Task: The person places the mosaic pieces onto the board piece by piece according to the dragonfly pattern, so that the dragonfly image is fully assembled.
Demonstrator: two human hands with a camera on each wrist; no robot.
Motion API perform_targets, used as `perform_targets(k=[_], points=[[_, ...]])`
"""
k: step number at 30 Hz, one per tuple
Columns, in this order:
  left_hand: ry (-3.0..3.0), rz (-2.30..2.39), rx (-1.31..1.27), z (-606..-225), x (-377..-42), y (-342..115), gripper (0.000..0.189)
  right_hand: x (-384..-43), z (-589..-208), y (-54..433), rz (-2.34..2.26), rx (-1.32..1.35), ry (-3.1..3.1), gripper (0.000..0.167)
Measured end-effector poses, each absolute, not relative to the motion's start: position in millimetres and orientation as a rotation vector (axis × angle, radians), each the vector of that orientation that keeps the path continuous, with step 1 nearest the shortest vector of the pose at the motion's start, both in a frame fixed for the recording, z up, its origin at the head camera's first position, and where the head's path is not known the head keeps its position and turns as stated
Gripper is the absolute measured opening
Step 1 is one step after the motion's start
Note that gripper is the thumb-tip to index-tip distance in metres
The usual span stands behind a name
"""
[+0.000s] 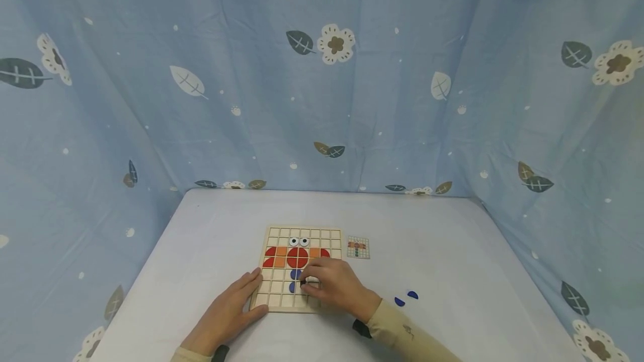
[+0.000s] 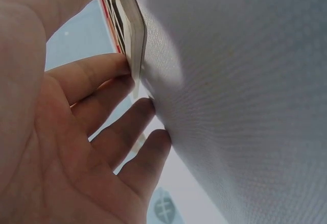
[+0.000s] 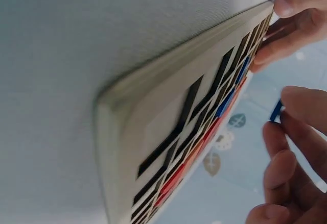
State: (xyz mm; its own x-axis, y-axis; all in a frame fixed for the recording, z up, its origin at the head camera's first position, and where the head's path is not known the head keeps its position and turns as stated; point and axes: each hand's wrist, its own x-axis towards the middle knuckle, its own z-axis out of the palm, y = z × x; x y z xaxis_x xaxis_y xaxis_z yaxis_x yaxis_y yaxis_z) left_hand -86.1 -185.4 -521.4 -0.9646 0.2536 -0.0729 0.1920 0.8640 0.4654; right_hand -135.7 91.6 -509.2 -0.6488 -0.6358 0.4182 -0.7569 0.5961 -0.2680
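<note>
A wooden grid board lies on the white table. It holds a red circle made of quarter pieces, two eye pieces, orange squares, red side pieces and blue half-circles. Against the board's left edge rest the fingertips and thumb of my left hand, fingers fairly straight. Over the lower middle of the grid, my right hand pinches a small blue piece between thumb and fingertips; its full shape is hidden. The right hand covers part of the board's right side.
A small pattern card lies right of the board, showing a similar coloured figure on a grid. Two loose blue half-circles are on the table beyond my right wrist. A blue patterned curtain surrounds the table's back and sides.
</note>
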Motion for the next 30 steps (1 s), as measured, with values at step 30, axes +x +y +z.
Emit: perform_targets(k=[30], points=[[2.915,0.699,0.369,-525.1,-88.0,-186.6,0.075,-140.3,-516.6,73.2,0.457,1.187,-2.768,0.006]])
